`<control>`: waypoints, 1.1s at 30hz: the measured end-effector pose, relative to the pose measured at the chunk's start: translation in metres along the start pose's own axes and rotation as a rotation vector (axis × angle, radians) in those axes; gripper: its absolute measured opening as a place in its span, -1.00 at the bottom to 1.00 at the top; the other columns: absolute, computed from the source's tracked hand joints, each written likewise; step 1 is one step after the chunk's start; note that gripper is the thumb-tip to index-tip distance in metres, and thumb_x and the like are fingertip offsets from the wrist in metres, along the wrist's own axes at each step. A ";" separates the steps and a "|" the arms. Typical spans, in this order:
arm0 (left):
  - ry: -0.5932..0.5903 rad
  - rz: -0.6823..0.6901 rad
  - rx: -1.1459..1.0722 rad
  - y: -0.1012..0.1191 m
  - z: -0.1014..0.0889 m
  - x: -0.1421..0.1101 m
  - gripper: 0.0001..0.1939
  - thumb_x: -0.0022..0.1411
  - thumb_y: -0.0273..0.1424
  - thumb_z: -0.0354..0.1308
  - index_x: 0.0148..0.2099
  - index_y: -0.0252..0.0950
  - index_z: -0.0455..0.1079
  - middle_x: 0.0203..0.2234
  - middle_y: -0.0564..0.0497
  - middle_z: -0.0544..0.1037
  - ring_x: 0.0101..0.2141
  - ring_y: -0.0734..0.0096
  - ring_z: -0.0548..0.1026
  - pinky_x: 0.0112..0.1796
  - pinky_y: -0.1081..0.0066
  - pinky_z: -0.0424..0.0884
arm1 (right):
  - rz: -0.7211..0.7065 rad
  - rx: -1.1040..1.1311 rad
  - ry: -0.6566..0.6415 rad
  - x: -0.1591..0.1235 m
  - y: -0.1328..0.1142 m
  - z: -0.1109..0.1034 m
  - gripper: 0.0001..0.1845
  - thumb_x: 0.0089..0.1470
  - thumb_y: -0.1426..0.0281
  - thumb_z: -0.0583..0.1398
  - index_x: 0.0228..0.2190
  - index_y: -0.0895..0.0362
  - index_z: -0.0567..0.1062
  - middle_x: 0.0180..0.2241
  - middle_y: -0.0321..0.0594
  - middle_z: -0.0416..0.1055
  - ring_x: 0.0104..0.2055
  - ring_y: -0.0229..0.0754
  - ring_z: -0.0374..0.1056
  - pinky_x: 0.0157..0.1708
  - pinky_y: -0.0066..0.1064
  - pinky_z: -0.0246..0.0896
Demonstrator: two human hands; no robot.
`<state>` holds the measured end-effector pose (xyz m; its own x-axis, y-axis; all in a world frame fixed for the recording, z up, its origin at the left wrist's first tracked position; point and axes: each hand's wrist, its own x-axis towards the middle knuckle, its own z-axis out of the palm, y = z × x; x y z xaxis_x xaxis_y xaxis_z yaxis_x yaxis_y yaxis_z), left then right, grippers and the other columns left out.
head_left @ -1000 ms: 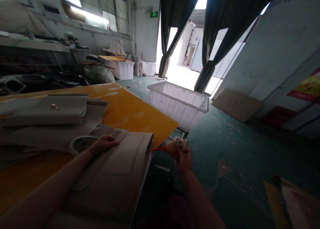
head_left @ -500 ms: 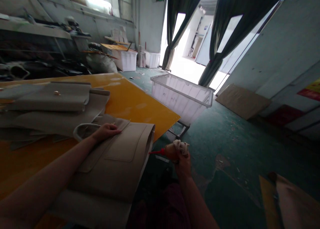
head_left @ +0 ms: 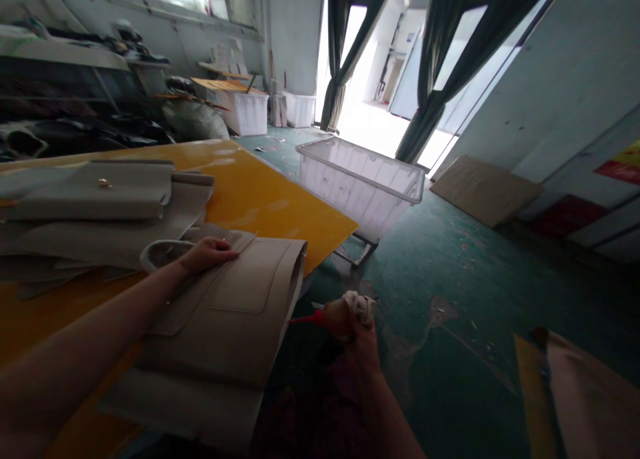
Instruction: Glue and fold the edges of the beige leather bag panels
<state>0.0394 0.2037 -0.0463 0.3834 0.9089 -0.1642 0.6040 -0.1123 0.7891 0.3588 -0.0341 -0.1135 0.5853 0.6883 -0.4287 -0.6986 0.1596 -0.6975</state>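
My left hand (head_left: pixel 213 253) lies on a beige bag panel (head_left: pixel 220 352) with stitched pocket outlines, its fingers curled and closed on the material near the upper edge. Beside that wrist a pale loop (head_left: pixel 150 253), like a handle, sticks out. In my right hand (head_left: pixel 364 335) is a squeeze bottle (head_left: pixel 334 317) of amber liquid with a long red nozzle and a crumpled whitish cloth (head_left: pixel 361 305) around its back end. The nozzle points left, its tip at the panel's open right edge; whether it touches cannot be made out.
The panel lies across the corner of a yellow table (head_left: pixel 280 202). More beige pieces (head_left: pixel 100 199) are stacked at the left. Beyond the table stands a translucent plastic bin (head_left: pixel 360 179) on a metal frame. A brown board (head_left: pixel 485 189) leans against the right wall.
The bottle in my right hand has moved down and a little left along the panel's right edge. My left hand keeps its place on the panel; the view has shifted slightly.
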 end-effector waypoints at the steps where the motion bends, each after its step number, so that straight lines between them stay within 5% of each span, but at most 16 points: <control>1: -0.016 0.008 0.022 0.008 -0.007 0.004 -0.42 -0.18 0.14 0.26 -0.60 -0.27 0.17 -0.67 0.14 0.12 -0.55 0.55 0.09 -0.50 0.46 0.00 | -0.010 0.010 -0.007 -0.001 -0.004 -0.001 -0.07 -0.59 0.29 0.56 -0.09 0.01 0.38 -0.15 -0.33 0.49 -0.18 -0.12 0.46 -0.27 -0.32 0.48; 8: -0.075 0.113 0.154 0.062 -0.053 0.046 -0.42 -0.12 0.09 0.29 -0.60 -0.27 0.14 -0.69 0.19 0.08 -0.59 0.62 0.04 -0.53 0.46 -0.05 | -0.093 0.026 -0.032 0.010 -0.024 0.008 -0.14 -0.49 0.25 0.56 -0.09 -0.01 0.40 -0.12 -0.31 0.47 -0.18 -0.15 0.43 -0.36 -0.40 0.44; 16: -0.098 0.019 0.077 0.017 -0.006 0.053 -0.41 -0.18 0.13 0.26 -0.61 -0.24 0.09 -0.67 0.18 0.06 -0.59 0.61 0.04 -0.52 0.42 -0.06 | -0.126 -0.016 -0.005 0.028 -0.009 0.025 -0.22 -0.51 0.25 0.54 -0.18 0.05 0.40 -0.20 -0.31 0.48 -0.23 -0.14 0.43 -0.35 -0.38 0.40; 21: -0.054 0.074 0.022 -0.007 0.001 0.057 -0.47 -0.08 0.03 0.25 -0.61 -0.23 0.08 -0.65 0.16 0.03 -0.57 0.59 0.04 -0.51 0.37 -0.05 | -0.190 -0.063 -0.003 0.033 -0.002 0.024 -0.26 -0.46 0.27 0.52 -0.15 0.07 0.45 -0.17 -0.28 0.51 -0.16 -0.13 0.43 -0.22 -0.33 0.40; 33: -0.057 0.034 -0.017 0.001 0.004 0.052 -0.44 -0.15 0.07 0.30 -0.60 -0.25 0.11 -0.66 0.20 0.07 -0.59 0.62 0.05 -0.52 0.44 -0.03 | -0.008 -0.014 0.055 0.005 0.009 0.001 -0.03 -0.55 0.31 0.52 -0.01 0.00 0.35 -0.14 -0.27 0.52 -0.16 -0.07 0.49 -0.22 -0.26 0.47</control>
<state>0.0621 0.2494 -0.0565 0.4433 0.8801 -0.1703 0.5779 -0.1354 0.8048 0.3554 -0.0290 -0.1212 0.6126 0.6472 -0.4536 -0.6884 0.1550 -0.7086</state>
